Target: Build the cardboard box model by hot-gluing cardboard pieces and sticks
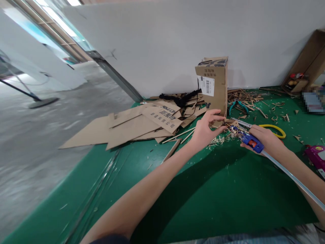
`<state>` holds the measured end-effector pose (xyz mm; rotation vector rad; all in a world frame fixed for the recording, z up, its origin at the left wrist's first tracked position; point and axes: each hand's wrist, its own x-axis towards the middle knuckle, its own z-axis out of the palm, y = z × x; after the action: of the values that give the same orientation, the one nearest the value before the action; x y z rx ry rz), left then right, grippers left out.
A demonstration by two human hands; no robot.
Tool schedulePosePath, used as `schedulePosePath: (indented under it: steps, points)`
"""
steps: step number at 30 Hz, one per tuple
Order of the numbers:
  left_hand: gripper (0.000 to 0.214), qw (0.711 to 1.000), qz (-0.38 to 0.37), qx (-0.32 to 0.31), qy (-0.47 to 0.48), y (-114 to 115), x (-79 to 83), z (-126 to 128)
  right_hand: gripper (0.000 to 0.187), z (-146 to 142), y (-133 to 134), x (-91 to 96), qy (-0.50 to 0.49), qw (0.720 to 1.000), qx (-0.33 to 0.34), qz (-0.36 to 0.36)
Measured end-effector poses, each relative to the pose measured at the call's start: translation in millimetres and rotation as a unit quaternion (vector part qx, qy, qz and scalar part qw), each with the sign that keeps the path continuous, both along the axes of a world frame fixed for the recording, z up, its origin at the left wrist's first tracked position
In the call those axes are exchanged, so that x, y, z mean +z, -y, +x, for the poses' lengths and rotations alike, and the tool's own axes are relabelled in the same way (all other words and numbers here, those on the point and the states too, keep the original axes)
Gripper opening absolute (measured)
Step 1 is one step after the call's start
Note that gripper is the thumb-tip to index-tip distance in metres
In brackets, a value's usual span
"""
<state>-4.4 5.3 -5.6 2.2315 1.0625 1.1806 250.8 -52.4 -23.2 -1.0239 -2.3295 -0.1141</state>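
Note:
My right hand [266, 139] is closed round a blue glue gun [250, 141] with a red trigger; a clear glue stick [291, 177] runs out of its back toward me. The gun's nozzle points left at a small cardboard piece [230, 122] among wood splinters. My left hand [207, 128] reaches in from the left with thumb and fingers pinching that cardboard piece, at the foot of an upright cardboard box [214, 86] with a barcode label. Both hands are over the green table [203, 196].
Flat cardboard sheets [132, 127] and thin wooden sticks [179, 135] lie left of the hands. Teal pliers [238, 105], yellow-handled scissors [274, 130], a pink tool [316, 157] and an open carton [304, 64] are to the right. A white wall [165, 40] backs the table; its left edge drops to the floor.

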Motion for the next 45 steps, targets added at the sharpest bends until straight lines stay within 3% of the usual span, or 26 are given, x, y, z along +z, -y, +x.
schedulePosePath:
  steps: [7,12,29,35,45]
  points:
    - [0.026,1.0,-0.001,0.0,-0.005,0.8,3.1,-1.0,0.024,-1.2,1.4,2.7,-0.008,1.0,-0.013,-0.003]
    - [0.039,1.0,-0.023,0.003,0.001,1.4,3.8,-0.9,0.024,-0.3,1.0,2.7,0.001,1.0,-0.018,0.006]
    - [0.045,0.999,-0.043,-0.002,0.026,2.0,6.7,-1.1,0.032,5.1,-1.8,1.4,0.015,1.0,-0.027,0.001]
    - [0.037,1.0,-0.023,0.006,0.02,-0.7,6.0,-1.5,0.027,10.6,-5.5,-4.4,0.024,0.999,-0.029,-0.014]
    - [0.034,0.999,0.024,0.008,0.025,-5.4,3.1,-3.9,0.025,8.1,-3.5,2.1,0.013,1.0,-0.024,0.0]
